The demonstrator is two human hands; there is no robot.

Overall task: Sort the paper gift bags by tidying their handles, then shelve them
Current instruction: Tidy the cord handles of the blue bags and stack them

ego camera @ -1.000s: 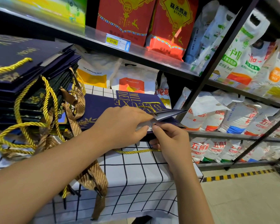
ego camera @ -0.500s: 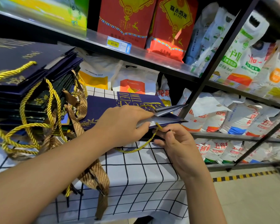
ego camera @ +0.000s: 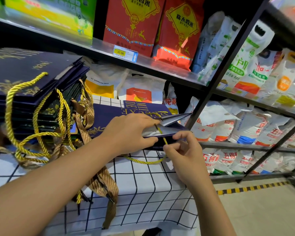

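Navy gift bag point(ego camera: 109, 114) lies flat on the checked cloth point(ego camera: 143, 189), its mouth overhanging the cloth's right edge. The left hand point(ego camera: 126, 133) grips the bag by its mouth, thumb beneath. The right hand point(ego camera: 184, 154) pinches the gold cord handle point(ego camera: 143, 161), which droops in a loop below the bag; half a second ago that loop hung deeper and the right hand sat lower, a little further from the mouth. Right of the bag's mouth a black shelf post point(ego camera: 216, 79) stands close, with open floor point(ego camera: 262, 210) below. Left, touching the bag, a stack of navy bags point(ego camera: 24, 92) spills gold cords and brown ribbons point(ego camera: 99, 181) over the cloth's front. Rice sacks point(ego camera: 140, 89) crowd behind.
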